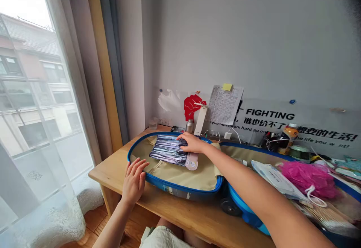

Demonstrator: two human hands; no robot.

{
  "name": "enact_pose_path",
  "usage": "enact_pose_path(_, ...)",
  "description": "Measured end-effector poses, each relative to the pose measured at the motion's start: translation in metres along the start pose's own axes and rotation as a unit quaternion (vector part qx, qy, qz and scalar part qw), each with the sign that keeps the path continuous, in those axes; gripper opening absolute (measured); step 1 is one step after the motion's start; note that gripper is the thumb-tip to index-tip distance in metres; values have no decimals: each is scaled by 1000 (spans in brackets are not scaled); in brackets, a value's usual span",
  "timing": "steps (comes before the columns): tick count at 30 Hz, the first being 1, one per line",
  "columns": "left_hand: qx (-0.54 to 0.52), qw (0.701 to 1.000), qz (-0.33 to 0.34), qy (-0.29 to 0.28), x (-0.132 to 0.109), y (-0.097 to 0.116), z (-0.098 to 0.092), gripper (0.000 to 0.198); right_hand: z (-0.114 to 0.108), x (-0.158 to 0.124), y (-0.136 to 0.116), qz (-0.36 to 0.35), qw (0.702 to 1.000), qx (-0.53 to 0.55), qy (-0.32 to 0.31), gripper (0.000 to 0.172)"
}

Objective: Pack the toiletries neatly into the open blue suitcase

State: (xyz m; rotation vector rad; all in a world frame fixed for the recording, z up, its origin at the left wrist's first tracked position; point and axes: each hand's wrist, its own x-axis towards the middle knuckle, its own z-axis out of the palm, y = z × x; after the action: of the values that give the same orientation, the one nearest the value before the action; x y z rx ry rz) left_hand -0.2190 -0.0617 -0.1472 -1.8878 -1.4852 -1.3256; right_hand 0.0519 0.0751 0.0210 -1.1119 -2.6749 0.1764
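A flat pack of purple and silver striped sleeves with a pink card end lies over the beige lining of the suitcase's left half. My right hand reaches across from the right, its bent fingers and thumb on the pack near the card end. Exactly what is inside the sleeves I cannot make out. At the front left of the blue rim, my left hand rests with fingers stretched out, holding nothing. A light cord lies on the lining below the pack.
The suitcase's right half holds a pink mesh bath puff and a white packet. Behind stand an orange-brown bottle, a silver bottle and a white power strip. The wooden desk's left edge is near the curtain.
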Motion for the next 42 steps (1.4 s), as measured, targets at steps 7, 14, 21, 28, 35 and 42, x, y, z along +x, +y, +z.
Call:
enact_pose_path(7,4,1000,-5,1,0,0,0,43,29,26,17,29,997,-64,-35,38)
enact_pose_path(14,4,1000,2,8,0,1,1,43,38,23,17,65,986,-134,-73,41)
enact_pose_path(21,7,1000,7,4,0,-1,3,44,36,19,-2,79,978,-167,-97,62)
enact_pose_path(28,25,999,21,-2,-1,-3,7,49,18,8,-4,117,974,-169,-96,63)
enact_pose_path(35,17,1000,24,-1,-1,-4,5,47,-56,-60,62,275,942,-171,-88,49)
enact_pose_path(42,16,1000,24,6,1,-3,4,47,-84,-187,124,454,869,-154,-123,34)
